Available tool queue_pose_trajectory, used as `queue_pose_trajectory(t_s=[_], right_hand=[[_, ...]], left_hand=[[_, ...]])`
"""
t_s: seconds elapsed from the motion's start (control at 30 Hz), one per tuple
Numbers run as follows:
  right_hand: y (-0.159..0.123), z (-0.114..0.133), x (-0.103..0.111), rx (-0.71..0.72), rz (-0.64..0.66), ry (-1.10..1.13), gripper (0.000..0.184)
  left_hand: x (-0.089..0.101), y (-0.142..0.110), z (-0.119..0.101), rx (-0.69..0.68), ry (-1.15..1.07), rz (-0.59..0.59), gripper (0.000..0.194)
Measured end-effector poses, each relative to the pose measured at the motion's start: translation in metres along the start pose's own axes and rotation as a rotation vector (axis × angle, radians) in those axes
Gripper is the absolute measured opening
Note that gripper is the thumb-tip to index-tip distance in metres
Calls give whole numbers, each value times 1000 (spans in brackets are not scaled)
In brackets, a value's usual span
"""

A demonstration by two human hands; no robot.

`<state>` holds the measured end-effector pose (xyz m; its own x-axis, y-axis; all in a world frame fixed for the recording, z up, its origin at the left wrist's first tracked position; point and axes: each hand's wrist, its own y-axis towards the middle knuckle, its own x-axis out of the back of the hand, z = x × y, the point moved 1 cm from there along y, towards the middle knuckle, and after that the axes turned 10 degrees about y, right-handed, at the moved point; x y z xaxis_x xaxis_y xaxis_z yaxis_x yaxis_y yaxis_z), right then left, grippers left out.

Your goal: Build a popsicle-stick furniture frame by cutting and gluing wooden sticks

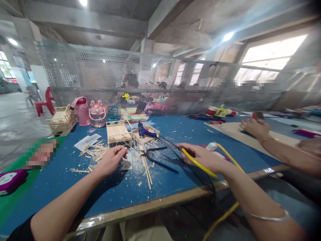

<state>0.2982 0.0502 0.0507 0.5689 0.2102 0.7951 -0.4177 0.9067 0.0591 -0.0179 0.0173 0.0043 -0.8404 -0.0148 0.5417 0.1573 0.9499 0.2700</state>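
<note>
My left hand [112, 160] rests on the blue table [75, 187], fingers pinched together over a small stick near a white card [127, 162]. My right hand [200, 156] lies on the table with its fingers curled around a yellow cable [199, 164] that runs off the front edge. Blue-handled pliers [152, 154] lie between my hands. Loose wooden sticks [94, 152] and sawdust are scattered around. A small stick-built bed frame [118, 133] stands just beyond my left hand, with a blue glue gun [145, 131] beside it.
Another person's hand [254, 129] rests on a brown board [235, 130] at the right. A pink jug [81, 110], a pink cup [97, 113] and a stick-built chair [61, 119] stand at the back left. A perforated metal screen [100, 73] closes off the table's far side.
</note>
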Motion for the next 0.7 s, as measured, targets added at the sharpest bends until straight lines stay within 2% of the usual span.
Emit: queue_pose_trajectory(t_s=[0.07, 0.13, 0.2, 0.27, 0.33, 0.5, 0.7], right_hand=[[8, 10, -14, 125, -114, 174, 49], [19, 29, -35, 226, -186, 252, 41], [31, 52, -57, 325, -150, 233, 39], [44, 74, -77, 408, -123, 194, 44], [53, 88, -93, 483, -86, 177, 46], [61, 91, -117, 606, -40, 283, 43], [55, 84, -119, 639, -56, 319, 43]], left_hand=[[-2, 0, 1, 6, -73, 24, 32], [-3, 0, 1, -6, -138, 18, 33], [-3, -1, 0, -28, -173, -23, 33], [-1, -1, -2, -49, -173, -70, 33], [1, -2, -3, -63, -148, -105, 34], [2, -4, -3, -83, -99, -158, 32], [0, -6, -7, -173, -52, -94, 31]])
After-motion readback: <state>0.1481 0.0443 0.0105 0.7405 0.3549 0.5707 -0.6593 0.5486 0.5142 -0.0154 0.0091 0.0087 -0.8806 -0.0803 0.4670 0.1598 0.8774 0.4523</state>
